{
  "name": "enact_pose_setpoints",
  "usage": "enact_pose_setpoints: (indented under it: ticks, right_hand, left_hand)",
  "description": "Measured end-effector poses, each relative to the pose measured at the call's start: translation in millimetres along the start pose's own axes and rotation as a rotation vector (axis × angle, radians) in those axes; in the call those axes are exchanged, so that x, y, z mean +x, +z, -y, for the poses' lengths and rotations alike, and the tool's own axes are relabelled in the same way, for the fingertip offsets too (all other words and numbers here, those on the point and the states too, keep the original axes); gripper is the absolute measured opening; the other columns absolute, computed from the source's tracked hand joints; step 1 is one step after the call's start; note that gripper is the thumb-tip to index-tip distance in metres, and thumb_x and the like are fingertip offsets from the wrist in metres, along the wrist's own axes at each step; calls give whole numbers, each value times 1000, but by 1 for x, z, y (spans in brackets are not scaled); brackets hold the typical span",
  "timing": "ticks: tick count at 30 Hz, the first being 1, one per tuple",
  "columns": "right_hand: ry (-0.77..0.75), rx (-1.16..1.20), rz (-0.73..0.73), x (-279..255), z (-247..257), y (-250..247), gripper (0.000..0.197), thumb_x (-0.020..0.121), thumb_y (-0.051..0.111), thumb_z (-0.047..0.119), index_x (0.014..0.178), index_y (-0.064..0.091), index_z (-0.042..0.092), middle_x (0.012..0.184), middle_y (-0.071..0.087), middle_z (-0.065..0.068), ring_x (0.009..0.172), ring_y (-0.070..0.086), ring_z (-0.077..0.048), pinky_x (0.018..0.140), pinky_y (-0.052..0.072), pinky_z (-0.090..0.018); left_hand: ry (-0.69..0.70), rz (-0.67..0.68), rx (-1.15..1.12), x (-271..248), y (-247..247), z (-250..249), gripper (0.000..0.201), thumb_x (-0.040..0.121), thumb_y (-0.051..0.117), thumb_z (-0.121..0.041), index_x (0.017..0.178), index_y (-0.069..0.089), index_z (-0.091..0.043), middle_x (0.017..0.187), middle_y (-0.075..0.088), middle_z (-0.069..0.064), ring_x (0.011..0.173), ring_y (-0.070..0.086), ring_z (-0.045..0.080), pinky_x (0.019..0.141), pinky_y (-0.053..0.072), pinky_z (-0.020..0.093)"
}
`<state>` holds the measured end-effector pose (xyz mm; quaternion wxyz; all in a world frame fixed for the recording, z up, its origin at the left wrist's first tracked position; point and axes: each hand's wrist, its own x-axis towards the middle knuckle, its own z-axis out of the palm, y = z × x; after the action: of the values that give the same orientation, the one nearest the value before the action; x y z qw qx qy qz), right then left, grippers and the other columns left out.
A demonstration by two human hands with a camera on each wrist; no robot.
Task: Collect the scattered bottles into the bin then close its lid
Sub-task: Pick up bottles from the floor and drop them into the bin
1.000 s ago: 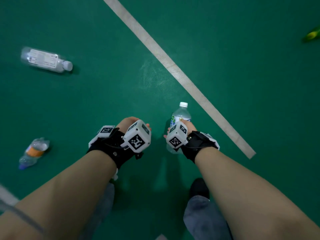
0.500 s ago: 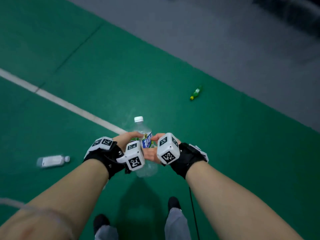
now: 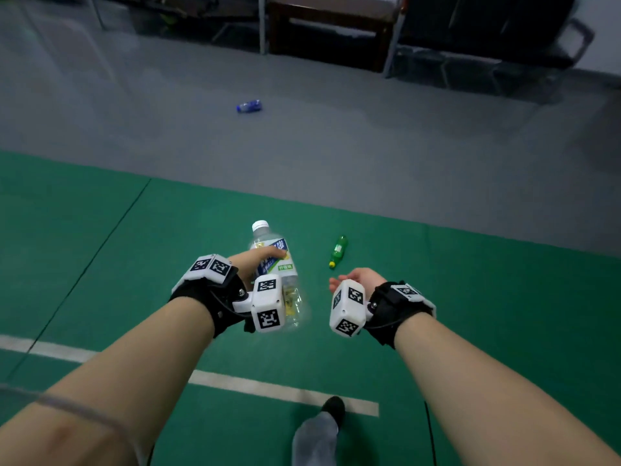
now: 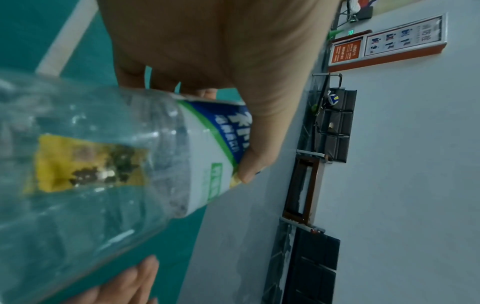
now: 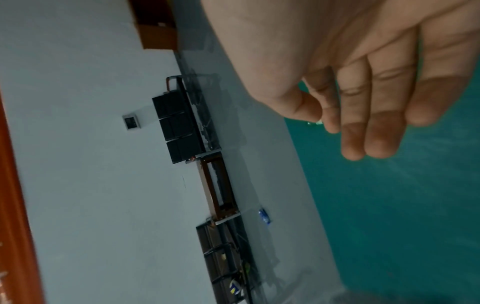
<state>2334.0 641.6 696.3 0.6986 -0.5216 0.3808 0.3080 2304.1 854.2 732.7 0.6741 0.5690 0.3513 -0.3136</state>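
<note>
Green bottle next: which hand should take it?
Right. The right hand is empty, fingers relaxed, and nearest the green bottle. The left hand already grips the clear bottle.

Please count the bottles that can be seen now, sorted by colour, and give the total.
Clear bottle with white cap, held in the left hand: 1
Green bottle on the green floor: 1
Blue bottle on the grey floor: 1
Total: 3

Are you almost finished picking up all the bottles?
Not yet. One clear bottle is picked up, held in the left hand. The right hand is free. A green bottle and a blue bottle are on the floor. No bin is in view, so its lid comes later.
</note>
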Motion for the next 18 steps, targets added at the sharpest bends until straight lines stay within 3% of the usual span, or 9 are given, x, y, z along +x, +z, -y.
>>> enact_pose_setpoints:
  ticks: [2, 4, 7, 11, 15, 18]
  right_hand:
    - [-18, -28, -85, 40, 39, -18, 17, 95, 36, 7, 80, 45, 5, 70, 55, -13, 55, 46, -21, 51, 47, -25]
    - [10, -101, -150, 66, 66, -36, 18, 95, 38, 7, 79, 47, 6, 73, 59, -9, 56, 51, -20, 55, 46, -31]
    - [0, -125, -218, 102, 116, -53, 14, 95, 39, 6, 86, 49, 4, 76, 59, -7, 59, 52, -18, 55, 44, -31]
    - [-93, -160, -318, 166, 176, -57, 20, 99, 38, 12, 89, 54, 5, 101, 61, -6, 67, 54, -13, 76, 51, -32]
    - [-145, -214, -381, 242, 209, -44, 26, 97, 40, 11, 74, 51, 12, 86, 59, -1, 66, 56, -8, 60, 46, -24]
    - [-116, -249, -400, 309, 215, -29, 26, 95, 42, 10, 71, 51, 12, 77, 59, 1, 66, 57, -7, 59, 47, -24]
  left_hand:
    - [-21, -29, -26, 35, 16, -32, 21, 86, 62, -26, 93, 53, -8, 71, 64, 11, 49, 64, 21, 50, 56, 29]
    - [-53, -28, -28, 66, 33, -59, 22, 86, 62, -25, 95, 53, -8, 70, 65, 10, 50, 64, 21, 53, 56, 29]
    - [-56, -19, -33, 105, 57, -96, 17, 89, 58, -24, 88, 53, -7, 59, 65, 9, 43, 62, 19, 45, 55, 26]
    - [-74, -15, -71, 160, 75, -136, 17, 90, 57, -23, 88, 52, -8, 52, 66, 7, 41, 63, 18, 42, 54, 28]
    - [-79, -5, -99, 241, 83, -169, 18, 91, 56, -22, 82, 52, -8, 46, 64, 6, 37, 61, 16, 36, 51, 24]
    - [-64, -15, -121, 318, 87, -186, 20, 92, 55, -23, 77, 52, -10, 43, 62, 2, 35, 59, 12, 38, 49, 18]
